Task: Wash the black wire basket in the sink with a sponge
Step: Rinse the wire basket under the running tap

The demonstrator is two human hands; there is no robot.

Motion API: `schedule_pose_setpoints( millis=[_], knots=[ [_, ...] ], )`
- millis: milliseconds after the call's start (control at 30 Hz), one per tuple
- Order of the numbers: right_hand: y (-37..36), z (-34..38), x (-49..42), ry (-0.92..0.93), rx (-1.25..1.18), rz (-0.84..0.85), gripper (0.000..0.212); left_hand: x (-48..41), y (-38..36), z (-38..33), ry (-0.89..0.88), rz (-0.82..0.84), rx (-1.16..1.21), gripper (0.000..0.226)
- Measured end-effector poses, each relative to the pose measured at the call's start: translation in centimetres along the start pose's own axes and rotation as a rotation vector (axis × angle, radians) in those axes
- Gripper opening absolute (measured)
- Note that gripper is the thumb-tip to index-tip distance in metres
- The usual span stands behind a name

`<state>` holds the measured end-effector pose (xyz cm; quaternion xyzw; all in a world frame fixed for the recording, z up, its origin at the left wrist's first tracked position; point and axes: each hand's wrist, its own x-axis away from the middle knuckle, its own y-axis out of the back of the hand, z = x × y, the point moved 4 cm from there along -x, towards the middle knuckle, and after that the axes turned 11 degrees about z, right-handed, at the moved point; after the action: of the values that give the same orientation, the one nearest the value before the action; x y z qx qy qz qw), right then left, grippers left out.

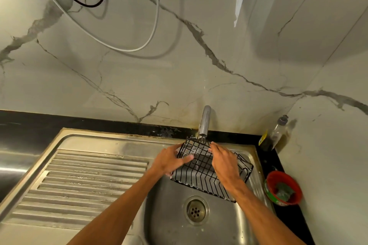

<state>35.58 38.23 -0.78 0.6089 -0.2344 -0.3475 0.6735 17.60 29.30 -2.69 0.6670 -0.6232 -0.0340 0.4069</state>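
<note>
The black wire basket [201,173] is held tilted over the steel sink bowl [171,201], its far end under the tap [205,121], where water runs onto it. My left hand [171,160] grips the basket's left edge. Resting on the basket's right side, my right hand [225,163] has its fingers on the top wires. A dark green sponge [283,192] lies in a red bowl [278,177] on the counter to the right of the sink, apart from both hands.
The sink drain [196,210] is below the basket. A ribbed steel draining board [83,181] spreads to the left. A soap bottle [275,134] stands in the back right corner by the marble wall. Cables hang on the wall above.
</note>
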Motion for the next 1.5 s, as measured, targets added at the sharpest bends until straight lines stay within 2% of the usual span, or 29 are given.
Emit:
schedule_pose_setpoints(
  millis=[33, 100, 300, 400, 500, 567, 633, 733, 800, 900, 1067, 1133, 1267, 1367, 1467, 1500],
  knots=[
    [0.1, 0.2, 0.0, -0.004, -0.005, -0.009, 0.051, -0.3, -0.2, 0.2, -0.03, -0.063, -0.155, 0.082],
    [0.4, 0.3, 0.0, -0.016, -0.036, -0.017, 0.047, -0.9, -0.4, 0.4, -0.071, -0.154, -0.278, 0.07],
    [0.4, -0.2, -0.4, -0.083, -0.203, 0.015, 0.03, -2.4, -0.4, 0.0, -0.238, -0.164, -0.217, 0.058],
    [-0.3, 0.8, -0.5, -0.106, -0.323, 0.091, 0.043, -2.6, -0.7, 1.0, -0.243, -0.233, -0.228, 0.06],
    [0.0, 3.0, -0.6, -0.031, -0.393, 0.152, 0.062, -2.0, -0.9, 1.3, -0.278, -0.301, -0.233, 0.066],
    [-0.4, 3.7, -0.8, -0.012, -0.501, 0.287, 0.059, -1.6, -0.8, 1.3, -0.328, -0.343, -0.22, 0.069],
    [-1.3, 3.5, -1.3, -0.038, -0.722, 0.4, 0.05, -1.4, -0.7, 1.5, -0.364, -0.365, -0.172, 0.072],
    [-2.2, 3.0, -2.2, -0.126, -0.852, 0.413, 0.061, -0.9, -0.9, 1.1, -0.415, -0.373, -0.136, 0.069],
    [-2.2, 4.1, -2.4, -0.15, -0.819, 0.438, 0.06, -0.8, -1.1, 0.9, -0.453, -0.4, -0.143, 0.068],
    [-1.7, 4.9, -2.4, -0.127, -0.776, 0.355, 0.053, -1.1, -1.5, 1.3, -0.45, -0.429, -0.137, 0.073],
    [-1.8, 5.0, -2.7, -0.183, -0.912, 0.317, 0.048, -1.1, -1.4, 1.3, -0.444, -0.461, -0.156, 0.084],
    [-1.3, 5.4, -2.0, -0.162, -0.906, 0.231, 0.046, -1.1, -1.2, 1.1, -0.453, -0.47, -0.157, 0.087],
    [1.3, 6.0, 0.7, -0.141, -0.801, -0.088, 0.029, -1.2, -1.4, 1.4, -0.397, -0.469, -0.183, 0.088],
    [1.4, 6.2, 2.3, -0.1, -0.695, -0.194, 0.033, -1.2, -1.6, 1.7, -0.374, -0.46, -0.178, 0.085],
    [0.3, 5.0, 2.2, -0.152, -0.729, -0.268, 0.02, -1.1, -1.9, 1.5, -0.383, -0.447, -0.195, 0.087],
    [0.0, 4.8, 1.7, -0.179, -0.778, -0.24, 0.029, -1.0, -2.1, 1.3, -0.386, -0.443, -0.2, 0.087]
  ],
)
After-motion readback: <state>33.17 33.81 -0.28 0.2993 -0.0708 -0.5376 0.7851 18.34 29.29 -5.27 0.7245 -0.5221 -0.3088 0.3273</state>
